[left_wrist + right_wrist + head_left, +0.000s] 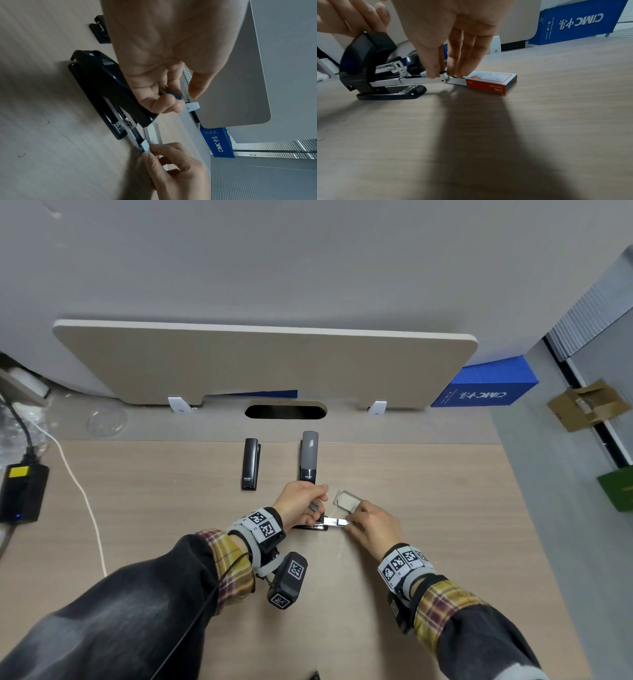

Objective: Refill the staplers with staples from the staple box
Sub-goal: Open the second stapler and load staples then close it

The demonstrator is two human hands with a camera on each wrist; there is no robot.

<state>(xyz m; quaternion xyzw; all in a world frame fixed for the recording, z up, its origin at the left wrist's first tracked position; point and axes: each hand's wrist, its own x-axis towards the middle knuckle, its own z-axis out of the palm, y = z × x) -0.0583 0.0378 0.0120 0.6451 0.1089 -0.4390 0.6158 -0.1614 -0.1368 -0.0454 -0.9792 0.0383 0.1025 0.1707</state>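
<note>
A black stapler (317,527) (106,86) (368,65) lies crosswise on the wooden desk with its top raised. My left hand (317,501) (164,100) grips that raised top. Its metal magazine (331,522) (135,136) (412,81) sticks out to the right. My right hand (352,523) (147,148) (443,74) pinches the magazine's front end between thumb and fingers. Whether staples sit under the fingers is hidden. The red-and-white staple box (346,500) (154,134) (489,82) lies just behind, slid partly open. Two more staplers, a black one (250,463) and a grey-topped one (309,457), lie farther back.
A beige divider panel (263,364) and a cable slot (286,411) bound the desk's far side. A blue box (486,392) (576,21) stands at the back right. A black power adapter (22,494) and a white cable (82,494) lie at the left.
</note>
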